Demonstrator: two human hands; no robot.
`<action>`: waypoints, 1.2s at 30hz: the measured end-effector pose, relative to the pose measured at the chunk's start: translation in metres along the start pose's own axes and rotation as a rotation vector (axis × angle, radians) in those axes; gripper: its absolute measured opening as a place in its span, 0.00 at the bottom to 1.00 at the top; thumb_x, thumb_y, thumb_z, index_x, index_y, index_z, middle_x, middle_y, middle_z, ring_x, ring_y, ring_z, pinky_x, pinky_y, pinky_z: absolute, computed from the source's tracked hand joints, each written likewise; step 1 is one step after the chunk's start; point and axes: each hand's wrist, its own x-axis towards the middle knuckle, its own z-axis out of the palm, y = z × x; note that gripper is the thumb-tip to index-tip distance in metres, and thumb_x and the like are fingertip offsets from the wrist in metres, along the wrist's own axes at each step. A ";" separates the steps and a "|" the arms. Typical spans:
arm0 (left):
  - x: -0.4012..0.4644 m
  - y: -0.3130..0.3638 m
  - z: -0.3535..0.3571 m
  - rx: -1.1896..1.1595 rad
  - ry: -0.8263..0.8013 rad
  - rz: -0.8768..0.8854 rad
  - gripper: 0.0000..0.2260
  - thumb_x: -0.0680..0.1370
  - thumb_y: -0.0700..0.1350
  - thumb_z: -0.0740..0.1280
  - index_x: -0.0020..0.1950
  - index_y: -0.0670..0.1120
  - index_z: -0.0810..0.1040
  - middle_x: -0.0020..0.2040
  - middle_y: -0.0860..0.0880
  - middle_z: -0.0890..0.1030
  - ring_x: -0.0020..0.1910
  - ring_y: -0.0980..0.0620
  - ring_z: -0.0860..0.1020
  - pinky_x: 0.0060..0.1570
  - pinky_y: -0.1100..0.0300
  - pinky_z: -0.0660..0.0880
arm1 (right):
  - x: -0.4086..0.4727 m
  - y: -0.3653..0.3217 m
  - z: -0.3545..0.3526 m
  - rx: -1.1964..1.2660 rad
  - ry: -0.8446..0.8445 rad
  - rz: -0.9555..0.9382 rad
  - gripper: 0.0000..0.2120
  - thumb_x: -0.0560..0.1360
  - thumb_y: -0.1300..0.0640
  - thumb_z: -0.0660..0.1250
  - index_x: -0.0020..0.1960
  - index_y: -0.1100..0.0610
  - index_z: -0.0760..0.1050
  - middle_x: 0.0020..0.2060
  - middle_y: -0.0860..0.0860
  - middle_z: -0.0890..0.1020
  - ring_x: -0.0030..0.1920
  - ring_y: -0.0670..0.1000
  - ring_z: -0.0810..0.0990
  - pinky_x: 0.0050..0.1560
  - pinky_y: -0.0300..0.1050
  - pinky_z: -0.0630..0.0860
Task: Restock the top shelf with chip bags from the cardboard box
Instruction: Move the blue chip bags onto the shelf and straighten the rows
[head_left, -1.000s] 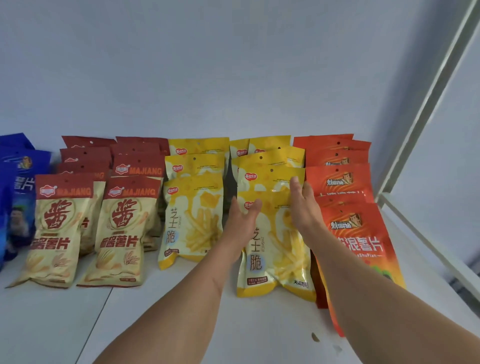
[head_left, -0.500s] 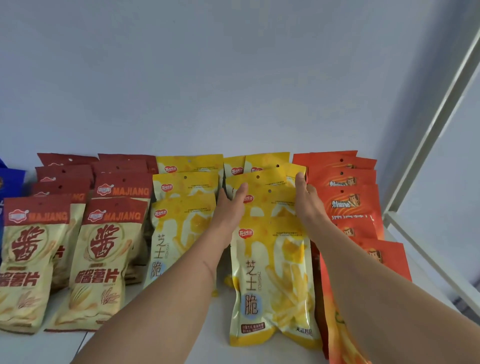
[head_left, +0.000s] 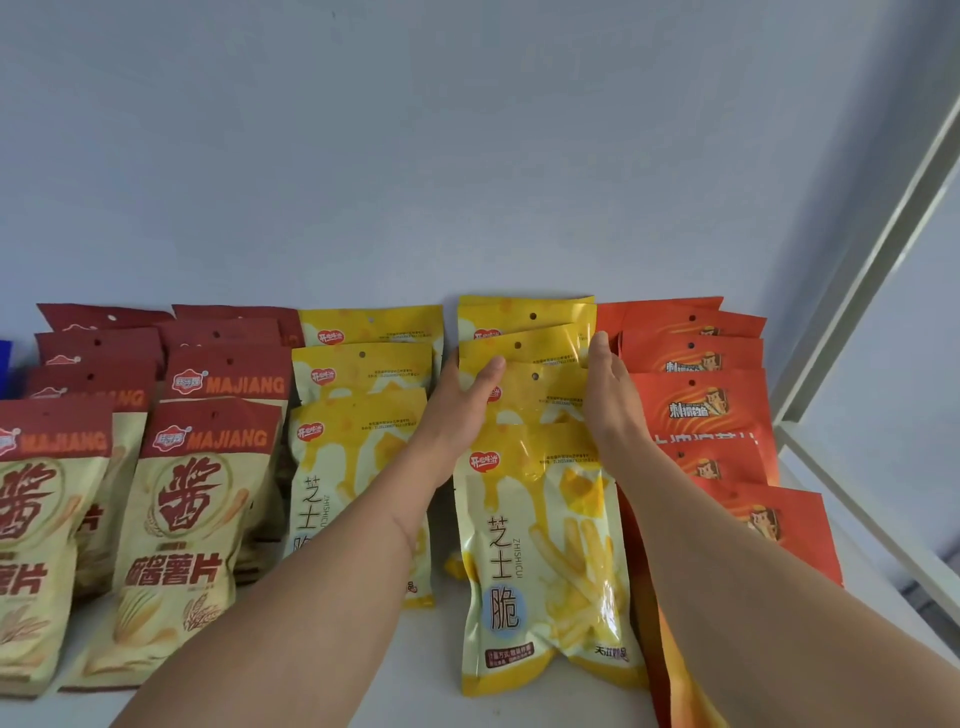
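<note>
The person is reaching both bare arms onto the white top shelf (head_left: 519, 706), where chip bags are standing in rows running front to back. The left hand (head_left: 462, 410) is lying flat against the left side of the right-hand row of yellow chip bags (head_left: 540, 551), its fingers straight and its thumb resting across the front of one of the bags near the top. The right hand (head_left: 608, 400) is pressing flat against the right side of the same row, fingers straight and pointing toward the back wall (head_left: 467, 156). Neither grip is curling round a bag; both are spread, palms facing each other with the row between them. The front bag of this row is standing upright, slightly ahead of the others, near the shelf's front edge.

Just beside it on the left, a second row of yellow bags (head_left: 358, 415) is partly hiding behind the left forearm. Farther left, two rows of dark red and cream bags (head_left: 197, 493) are standing. On the right, a row of orange bags (head_left: 696, 400) is touching the right forearm. A white frame post (head_left: 862, 291) is rising at the right end of the shelf. A sliver of blue packaging (head_left: 4, 358) is showing at the far left edge.
</note>
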 end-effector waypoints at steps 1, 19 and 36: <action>0.000 -0.001 -0.002 0.023 0.005 0.006 0.37 0.76 0.68 0.63 0.81 0.61 0.53 0.75 0.58 0.64 0.74 0.53 0.65 0.72 0.49 0.67 | 0.000 0.000 0.000 -0.013 -0.007 -0.005 0.32 0.82 0.34 0.45 0.76 0.51 0.65 0.73 0.52 0.71 0.73 0.56 0.67 0.70 0.53 0.64; -0.164 -0.091 0.028 1.387 -0.185 0.894 0.28 0.81 0.67 0.55 0.75 0.55 0.70 0.78 0.46 0.68 0.78 0.40 0.63 0.74 0.41 0.56 | 0.014 -0.012 0.027 -1.111 -0.143 -0.708 0.34 0.81 0.32 0.45 0.82 0.47 0.48 0.82 0.49 0.47 0.81 0.53 0.42 0.79 0.58 0.47; -0.135 -0.105 0.020 1.415 -0.298 0.786 0.30 0.82 0.68 0.46 0.80 0.57 0.61 0.81 0.48 0.61 0.80 0.40 0.58 0.76 0.38 0.58 | 0.010 -0.013 0.027 -1.193 -0.128 -0.684 0.33 0.81 0.33 0.44 0.82 0.47 0.48 0.82 0.50 0.45 0.81 0.53 0.41 0.79 0.58 0.46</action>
